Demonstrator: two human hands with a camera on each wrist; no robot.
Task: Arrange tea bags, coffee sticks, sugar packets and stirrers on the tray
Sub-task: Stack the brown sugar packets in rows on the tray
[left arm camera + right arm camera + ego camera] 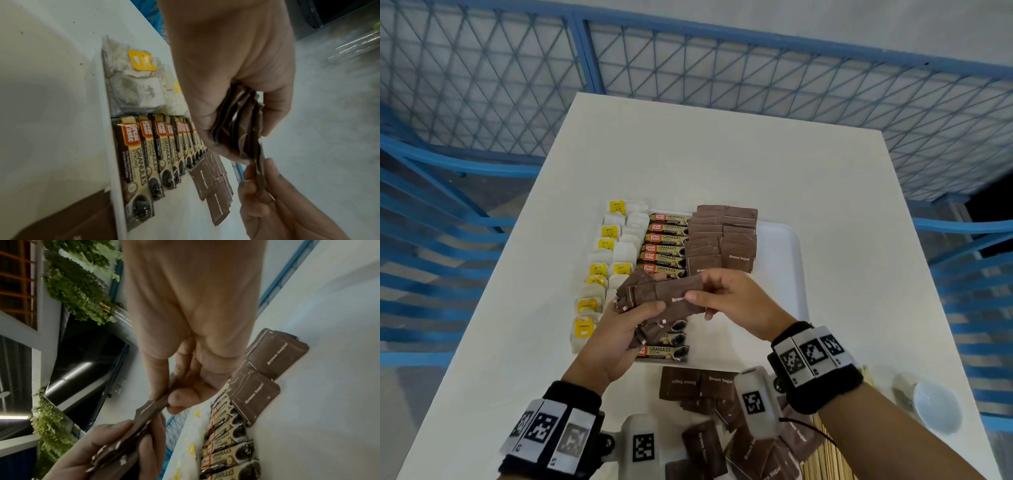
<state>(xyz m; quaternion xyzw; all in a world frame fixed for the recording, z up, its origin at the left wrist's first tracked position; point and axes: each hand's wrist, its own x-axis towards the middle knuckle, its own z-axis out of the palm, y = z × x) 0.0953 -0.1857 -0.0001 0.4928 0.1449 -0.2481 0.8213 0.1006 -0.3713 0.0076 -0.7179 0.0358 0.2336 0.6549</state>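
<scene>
My left hand (616, 337) grips a fanned bundle of brown sugar packets (650, 298), fingers curled round it; I cannot count the packets in the bundle, they overlap too much. My right hand (736, 303) pinches the top packet (681, 296) of that bundle between thumb and fingers, at its right end. The right wrist view shows the same pinch, thumb on one face and fingertips (156, 395) on the other.

Both hands hang above the near part of the white tray (780, 246). Just beyond my hands, six coffee sticks (666, 245) lie side by side in a column, and under my left hand I can make out about three more, partly covered. Left of my left hand run two columns of tea bags (607, 260); I count nine yellow tags, though some bags show no tag, so the full number I cannot tell. Beyond my right hand sit two overlapping columns of sugar packets on the tray (722, 236), too closely shingled for a firm count.

Near my wrists, off the tray, lies a loose heap of sugar packets (709, 411), at least eight visible. Below my right forearm lies a bundle of wooden stirrers (825, 455), uncountable. To the right of my right wrist stands one white cup (936, 406).
</scene>
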